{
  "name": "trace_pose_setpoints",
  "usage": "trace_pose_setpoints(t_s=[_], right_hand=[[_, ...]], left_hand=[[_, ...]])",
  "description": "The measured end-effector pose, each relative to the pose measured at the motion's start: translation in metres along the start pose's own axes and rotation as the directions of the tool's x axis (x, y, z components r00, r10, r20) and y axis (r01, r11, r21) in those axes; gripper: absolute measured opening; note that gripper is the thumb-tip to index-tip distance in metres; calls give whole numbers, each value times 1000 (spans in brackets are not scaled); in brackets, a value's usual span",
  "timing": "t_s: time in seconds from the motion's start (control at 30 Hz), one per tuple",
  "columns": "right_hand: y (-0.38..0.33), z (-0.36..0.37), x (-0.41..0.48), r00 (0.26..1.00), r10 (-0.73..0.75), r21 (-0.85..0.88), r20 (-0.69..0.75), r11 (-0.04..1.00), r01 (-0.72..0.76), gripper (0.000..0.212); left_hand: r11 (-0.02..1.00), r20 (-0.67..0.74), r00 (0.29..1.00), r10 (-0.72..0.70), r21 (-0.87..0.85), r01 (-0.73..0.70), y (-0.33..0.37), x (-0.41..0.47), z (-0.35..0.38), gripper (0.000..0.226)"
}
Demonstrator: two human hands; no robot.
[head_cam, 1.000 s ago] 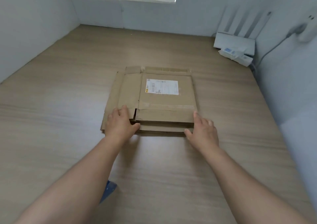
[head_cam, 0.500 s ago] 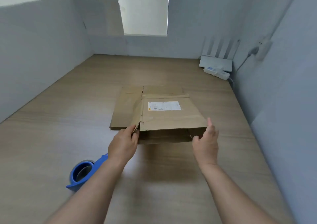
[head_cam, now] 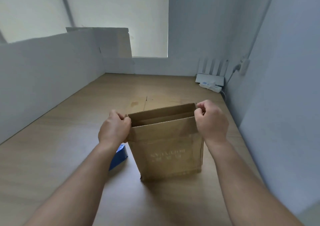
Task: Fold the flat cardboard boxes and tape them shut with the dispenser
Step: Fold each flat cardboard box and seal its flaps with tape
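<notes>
Hands curled tight: my left hand (head_cam: 114,128) and right hand (head_cam: 212,121) each pinch a top corner of the cardboard box (head_cam: 166,149), upright, lower edge at the counter (head_cam: 69,139). Light and stiff, I'd judge; grip the corners.

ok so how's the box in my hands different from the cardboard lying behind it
The held box stands upright with its top open; the flat cardboard behind it lies flat on the table. The held box is gripped at its top corners by the left hand and right hand; the flat cardboard is untouched. Both are plain brown cardboard.
</notes>
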State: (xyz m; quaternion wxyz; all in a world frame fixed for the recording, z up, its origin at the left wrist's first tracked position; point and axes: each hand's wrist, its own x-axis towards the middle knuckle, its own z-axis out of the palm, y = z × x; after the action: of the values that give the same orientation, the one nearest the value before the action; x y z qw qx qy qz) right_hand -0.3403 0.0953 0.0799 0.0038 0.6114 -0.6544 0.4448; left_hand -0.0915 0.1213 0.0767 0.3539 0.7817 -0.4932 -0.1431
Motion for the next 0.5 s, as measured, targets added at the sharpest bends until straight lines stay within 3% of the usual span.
trace_pose_setpoints(t_s=[0.13,0.23,0.37,0.5], right_hand=[[3,-5,-15,961,21,30,276,999,-31,17],[2,-13,-14,910,93,117,405,981,-153,19],[-5,-13,-19,841,63,78,538,989,-125,19],[-9,-17,-19,781,46,72,623,991,-115,34]], left_hand=[[997,57,998,21,-73,-17,-13,-8,-6,20],[985,67,996,67,-161,-56,-17,-16,-8,24],[952,152,971,185,-272,-139,-17,-19,-4,22],[962,176,950,257,-145,-233,-14,-14,0,38]])
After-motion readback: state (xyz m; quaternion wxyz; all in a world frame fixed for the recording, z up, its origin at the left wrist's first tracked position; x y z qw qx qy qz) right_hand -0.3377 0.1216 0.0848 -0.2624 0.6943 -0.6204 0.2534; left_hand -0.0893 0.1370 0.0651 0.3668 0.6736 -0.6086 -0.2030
